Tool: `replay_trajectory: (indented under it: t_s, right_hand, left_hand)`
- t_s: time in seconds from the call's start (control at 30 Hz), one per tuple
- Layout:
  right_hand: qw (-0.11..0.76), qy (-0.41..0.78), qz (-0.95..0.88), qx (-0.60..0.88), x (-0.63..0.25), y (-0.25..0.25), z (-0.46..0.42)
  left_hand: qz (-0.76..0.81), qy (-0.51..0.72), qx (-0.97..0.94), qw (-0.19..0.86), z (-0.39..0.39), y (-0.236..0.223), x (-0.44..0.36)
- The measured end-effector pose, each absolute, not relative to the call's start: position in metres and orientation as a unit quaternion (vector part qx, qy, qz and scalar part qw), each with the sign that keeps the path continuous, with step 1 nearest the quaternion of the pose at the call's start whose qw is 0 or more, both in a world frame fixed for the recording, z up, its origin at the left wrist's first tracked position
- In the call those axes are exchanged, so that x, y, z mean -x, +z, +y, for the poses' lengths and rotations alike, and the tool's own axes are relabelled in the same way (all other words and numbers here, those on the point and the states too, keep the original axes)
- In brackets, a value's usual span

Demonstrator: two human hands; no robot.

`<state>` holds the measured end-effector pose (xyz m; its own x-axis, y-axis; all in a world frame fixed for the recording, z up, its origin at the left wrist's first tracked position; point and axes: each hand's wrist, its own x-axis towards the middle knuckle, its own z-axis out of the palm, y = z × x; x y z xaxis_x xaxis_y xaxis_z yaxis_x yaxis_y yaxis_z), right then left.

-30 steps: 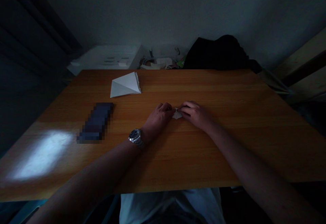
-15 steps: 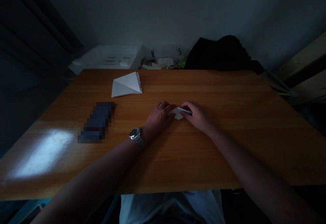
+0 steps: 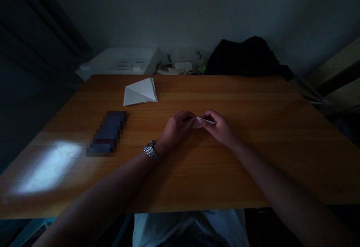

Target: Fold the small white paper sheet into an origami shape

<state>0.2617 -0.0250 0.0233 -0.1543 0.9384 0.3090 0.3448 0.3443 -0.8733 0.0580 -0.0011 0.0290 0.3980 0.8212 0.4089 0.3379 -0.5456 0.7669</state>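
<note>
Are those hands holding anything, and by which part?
Yes, a small white paper: the left hand grips its left side, the right hand its right side.

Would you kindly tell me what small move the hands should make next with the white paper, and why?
Perhaps a gentle press along the small white paper, since the left hand and right hand hold it from either side, close together, with part of it showing between them.

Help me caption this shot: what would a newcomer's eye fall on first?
First, the bright patch of light on the left of the table. Near the middle, the left hand and right hand hold a small paper; a folded sheet lies farther back, leftward.
</note>
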Motion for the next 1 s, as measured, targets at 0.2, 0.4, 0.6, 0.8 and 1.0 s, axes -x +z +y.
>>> replay_trajectory:
  t_s: [0.2, 0.4, 0.6, 0.8, 1.0]
  right_hand:
    - [0.450, 0.347, -0.679, 0.465, -0.2615, 0.0277, -0.0259]
    - [0.443, 0.318, -0.698, 0.463, -0.2607, 0.0285, -0.0269]
    - [0.442, 0.358, -0.679, 0.464, -0.2605, 0.0274, -0.0268]
    - [0.449, 0.377, -0.669, 0.457, -0.2624, 0.0293, -0.0254]
    - [0.431, 0.373, -0.683, 0.457, -0.2654, 0.0299, -0.0256]
  left_hand:
    - [0.360, 0.407, -0.771, 0.332, -0.0044, 0.0311, -0.0585]
    - [0.357, 0.417, -0.761, 0.345, -0.0058, 0.0334, -0.0605]
    - [0.359, 0.424, -0.756, 0.345, -0.0036, 0.0306, -0.0602]
    - [0.366, 0.430, -0.759, 0.325, -0.0031, 0.0311, -0.0588]
    - [0.342, 0.395, -0.786, 0.331, -0.0037, 0.0320, -0.0574]
